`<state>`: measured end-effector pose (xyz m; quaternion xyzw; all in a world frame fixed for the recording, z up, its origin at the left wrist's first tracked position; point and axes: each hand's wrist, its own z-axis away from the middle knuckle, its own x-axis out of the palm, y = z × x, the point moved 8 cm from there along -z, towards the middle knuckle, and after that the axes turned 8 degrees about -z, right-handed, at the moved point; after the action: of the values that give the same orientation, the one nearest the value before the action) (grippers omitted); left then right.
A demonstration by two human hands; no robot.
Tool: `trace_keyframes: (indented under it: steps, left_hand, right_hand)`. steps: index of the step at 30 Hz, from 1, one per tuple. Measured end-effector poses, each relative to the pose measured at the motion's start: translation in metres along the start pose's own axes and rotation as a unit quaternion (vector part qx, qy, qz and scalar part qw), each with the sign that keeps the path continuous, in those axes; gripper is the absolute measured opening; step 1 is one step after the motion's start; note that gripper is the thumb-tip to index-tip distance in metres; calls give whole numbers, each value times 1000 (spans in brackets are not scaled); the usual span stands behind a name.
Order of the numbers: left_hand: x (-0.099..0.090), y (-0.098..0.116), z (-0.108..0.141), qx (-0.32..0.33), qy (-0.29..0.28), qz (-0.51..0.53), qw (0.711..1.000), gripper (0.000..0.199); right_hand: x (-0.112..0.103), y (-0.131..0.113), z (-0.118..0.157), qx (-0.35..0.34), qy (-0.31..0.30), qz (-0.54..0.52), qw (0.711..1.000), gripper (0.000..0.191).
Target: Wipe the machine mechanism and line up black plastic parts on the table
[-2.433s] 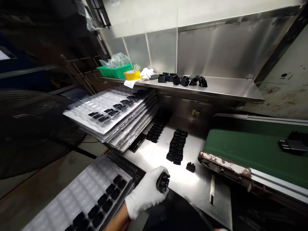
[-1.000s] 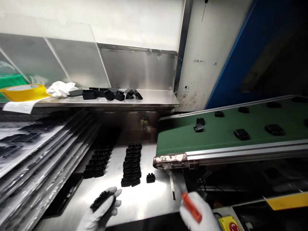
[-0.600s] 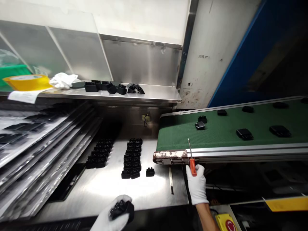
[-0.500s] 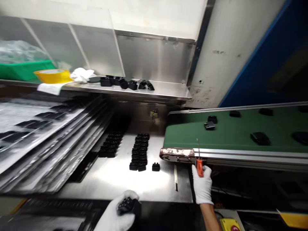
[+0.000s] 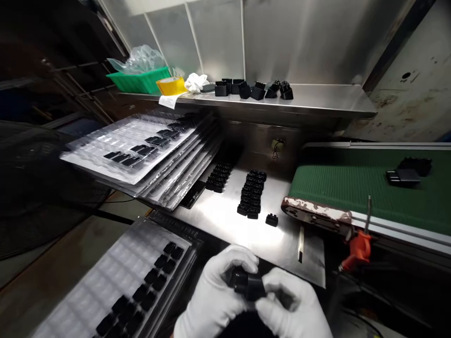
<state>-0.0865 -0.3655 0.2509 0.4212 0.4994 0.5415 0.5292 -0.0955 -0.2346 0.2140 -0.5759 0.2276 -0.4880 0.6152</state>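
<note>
My left hand (image 5: 223, 286), in a white glove, curls around black plastic parts (image 5: 248, 284) near the bottom middle. My right hand (image 5: 289, 300), gloved too, pinches their right side with thumb and fingers. Whether they are one piece or two I cannot tell. To the right, a red-handled tool (image 5: 357, 249) with a thin metal shaft stands at the conveyor's near edge, apart from both hands. A single black part (image 5: 271, 219) lies on the metal table (image 5: 218, 218) beyond my hands, beside stacked rows of similar parts (image 5: 251, 195).
The green conveyor belt (image 5: 327, 180) at right carries black parts (image 5: 405, 176). Stacked clear trays (image 5: 95, 159) stand at left, with another partly filled tray (image 5: 105, 267) below. A shelf (image 5: 327, 96) holds black parts, yellow tape (image 5: 171, 86) and a green basket (image 5: 137, 80).
My right hand has let go of the red-handled tool and moved left to the black parts in my left hand. The view has swung left and down.
</note>
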Motion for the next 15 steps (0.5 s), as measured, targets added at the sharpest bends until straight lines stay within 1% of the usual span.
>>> trace_keyframes:
  steps: [2, 3, 5, 7, 8, 10, 12, 15]
  left_hand:
    - [-3, 7, 2, 39, 27, -21, 999, 24]
    - [-6, 7, 3, 42, 41, -25, 998, 27]
    - [-9, 2, 5, 10, 55, -13, 998, 45]
    - [-9, -6, 8, -50, 35, 11, 998, 69]
    - [-7, -9, 10, -81, 16, 21, 996, 78]
    - [-4, -11, 13, -122, -15, 35, 992, 89]
    - [-4, -9, 15, -140, -31, 41, 989, 100]
    - [-2, -7, 16, -155, -37, 35, 987, 103]
  right_hand:
    - [7, -11, -8, -29, -28, 23, 999, 28]
    - [6, -15, -9, -56, -29, 42, 997, 25]
    - [3, -24, -9, -135, -24, 79, 987, 15]
    - [1, -31, -3, -220, -21, 102, 970, 7]
    - [1, -32, 0, -253, -22, 106, 961, 9]
    - [2, -31, 4, -286, -29, 102, 952, 16]
    - [4, -30, 7, -299, -41, 94, 949, 21]
    - [7, -32, 11, -317, -58, 90, 942, 23]
